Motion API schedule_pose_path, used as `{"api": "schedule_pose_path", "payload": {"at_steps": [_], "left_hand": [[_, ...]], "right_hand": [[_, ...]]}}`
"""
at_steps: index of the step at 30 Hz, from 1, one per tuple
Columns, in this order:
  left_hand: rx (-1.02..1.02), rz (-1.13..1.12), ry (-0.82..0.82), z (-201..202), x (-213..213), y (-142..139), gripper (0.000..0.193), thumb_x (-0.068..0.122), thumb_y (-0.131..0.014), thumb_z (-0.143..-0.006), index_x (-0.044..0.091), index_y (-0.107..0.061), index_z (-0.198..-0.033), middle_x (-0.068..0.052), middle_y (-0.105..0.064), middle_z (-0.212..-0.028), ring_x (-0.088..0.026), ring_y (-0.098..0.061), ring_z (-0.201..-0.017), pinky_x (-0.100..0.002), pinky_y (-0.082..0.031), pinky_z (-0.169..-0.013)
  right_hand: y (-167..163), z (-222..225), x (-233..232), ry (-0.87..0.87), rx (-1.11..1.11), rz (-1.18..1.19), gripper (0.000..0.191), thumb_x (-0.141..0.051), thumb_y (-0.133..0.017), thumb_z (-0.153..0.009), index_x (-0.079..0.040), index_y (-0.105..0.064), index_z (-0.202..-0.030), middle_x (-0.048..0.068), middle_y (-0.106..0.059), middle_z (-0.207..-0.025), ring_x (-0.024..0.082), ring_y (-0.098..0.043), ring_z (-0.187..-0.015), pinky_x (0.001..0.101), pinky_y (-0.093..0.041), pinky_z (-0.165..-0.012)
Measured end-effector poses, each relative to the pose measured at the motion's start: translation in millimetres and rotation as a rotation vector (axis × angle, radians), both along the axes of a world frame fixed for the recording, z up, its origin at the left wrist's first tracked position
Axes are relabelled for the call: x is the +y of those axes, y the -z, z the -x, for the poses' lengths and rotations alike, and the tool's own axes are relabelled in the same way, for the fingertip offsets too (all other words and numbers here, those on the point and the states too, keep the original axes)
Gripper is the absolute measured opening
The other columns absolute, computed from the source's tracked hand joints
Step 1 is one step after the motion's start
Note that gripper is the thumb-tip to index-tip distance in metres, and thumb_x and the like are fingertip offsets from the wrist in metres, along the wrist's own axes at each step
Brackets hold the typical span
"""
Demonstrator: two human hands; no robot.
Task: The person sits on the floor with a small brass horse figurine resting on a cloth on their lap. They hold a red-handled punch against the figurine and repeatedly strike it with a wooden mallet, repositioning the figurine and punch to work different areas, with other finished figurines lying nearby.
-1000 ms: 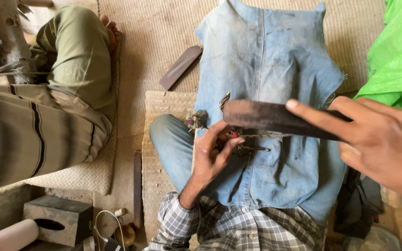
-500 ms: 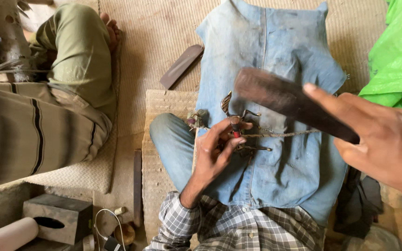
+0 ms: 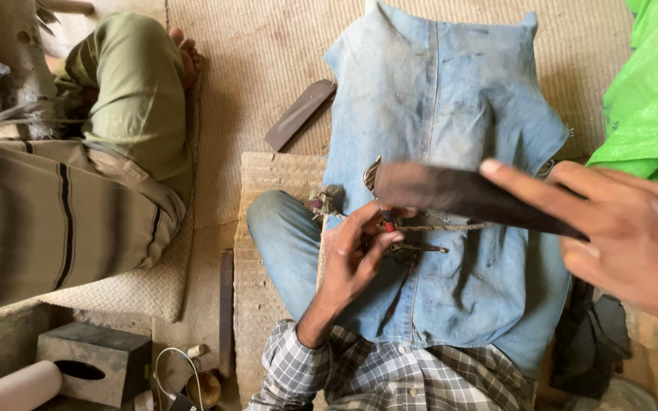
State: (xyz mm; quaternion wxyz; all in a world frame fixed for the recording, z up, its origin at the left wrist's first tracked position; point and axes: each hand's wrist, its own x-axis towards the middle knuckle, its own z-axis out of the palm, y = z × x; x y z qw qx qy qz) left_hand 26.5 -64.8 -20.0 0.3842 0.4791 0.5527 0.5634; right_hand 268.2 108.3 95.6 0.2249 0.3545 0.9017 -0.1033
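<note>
Dark metal blade [image 3: 466,199] lies with its long axis almost level, held at its right end by the right hand [image 3: 634,236], whose grip is pressed on it. Just under its left tip, the left hand [image 3: 356,255] pinches a small red-tipped piece [image 3: 387,222] over the denim cloth [image 3: 443,152].

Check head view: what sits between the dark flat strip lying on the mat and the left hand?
In the head view, between the dark flat strip and the left hand lie bare woven mat, the denim cloth's edge and a small frayed bundle.
</note>
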Motion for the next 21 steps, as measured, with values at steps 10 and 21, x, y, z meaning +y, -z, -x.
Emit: {"api": "schedule_pose_path", "payload": {"at_steps": [10, 21], "left_hand": [[-0.049, -0.052, 0.032, -1, -1, -2, 0.042, -0.008, -0.064, -0.102, 0.001, -0.051, -0.141, -0.017, -0.071, -0.133, -0.019, -0.071, -0.122, -0.028, -0.06, -0.097], [0.017, 0.031, -0.054, -7, -4, 12, 0.046, -0.007, -0.07, -0.098, 0.001, -0.055, -0.14, -0.014, -0.078, -0.114, -0.014, -0.076, -0.098, -0.026, -0.063, -0.082]], "right_hand": [[-3, 0, -1, -0.328, -0.175, -0.254, 0.099, -0.012, -0.063, -0.081, -0.044, -0.017, -0.162, -0.006, -0.05, -0.082, 0.006, -0.054, -0.068, 0.0203, -0.056, -0.056], [3, -4, 3, -0.122, -0.025, -0.077, 0.104, -0.012, -0.071, -0.079, -0.043, -0.018, -0.164, -0.005, -0.057, -0.088, 0.01, -0.059, -0.066, 0.0247, -0.056, -0.064]]}}
